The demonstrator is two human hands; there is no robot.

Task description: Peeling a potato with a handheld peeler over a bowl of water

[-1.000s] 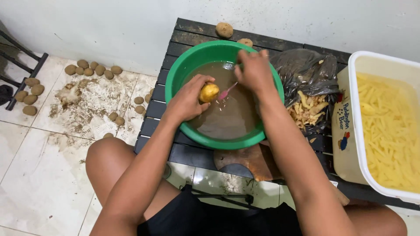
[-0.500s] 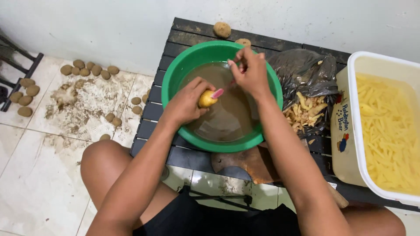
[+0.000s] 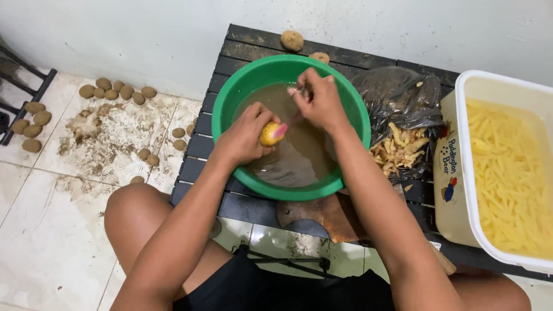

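Observation:
My left hand (image 3: 245,137) grips a yellow, partly peeled potato (image 3: 271,135) over a green basin (image 3: 230,98) of murky brown water. My right hand (image 3: 319,101) holds a pink-handled peeler (image 3: 283,128) whose tip rests against the potato. Both hands hover inside the basin's rim, above the water. The basin stands on a low black slatted table (image 3: 230,49).
A black plastic bag (image 3: 403,103) with potato peels (image 3: 397,152) lies right of the basin. A white tub (image 3: 461,138) of cut potato strips in water stands at far right. Two unpeeled potatoes (image 3: 292,40) sit behind the basin. Several more potatoes (image 3: 118,89) lie on the dirty tiled floor at left.
The right hand has shifted toward the basin's far rim and then drawn the peeler along the potato. The left hand has kept the potato in about the same place.

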